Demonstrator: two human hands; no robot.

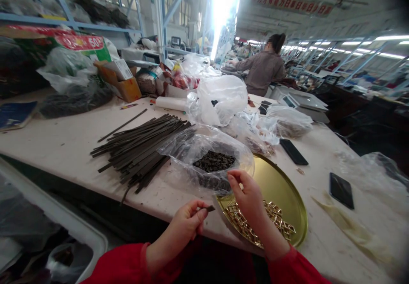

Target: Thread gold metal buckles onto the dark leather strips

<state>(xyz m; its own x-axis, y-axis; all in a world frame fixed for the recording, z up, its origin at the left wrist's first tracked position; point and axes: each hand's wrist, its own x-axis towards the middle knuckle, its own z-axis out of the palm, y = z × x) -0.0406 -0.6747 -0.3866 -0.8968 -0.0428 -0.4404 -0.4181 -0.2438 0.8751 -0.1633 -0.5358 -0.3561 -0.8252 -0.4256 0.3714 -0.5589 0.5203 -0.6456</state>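
My left hand (188, 222) is closed at the table's front edge, pinching a dark strip (210, 208) whose short end sticks out past the thumb. The rest of that strip is hidden by the hand. My right hand (247, 192) is raised over the near side of a golden round tray (284, 181), thumb and fingers pinched together; whatever lies between them is too small to make out. Just beyond its fingertips, a clear plastic bag (179, 156) lies open, with small dark loops (214, 161) heaped inside. Several gold-coloured metal rectangular rings (277, 220) lie on the tray.
Left of the bag lies a pile of long dark strips (140, 149). Two black phones (293, 152) rest to the right. More plastic bags (222, 98) and a white roll (172, 103) stand behind. A person (263, 71) works farther back. A white bin (60, 203) is at lower left.
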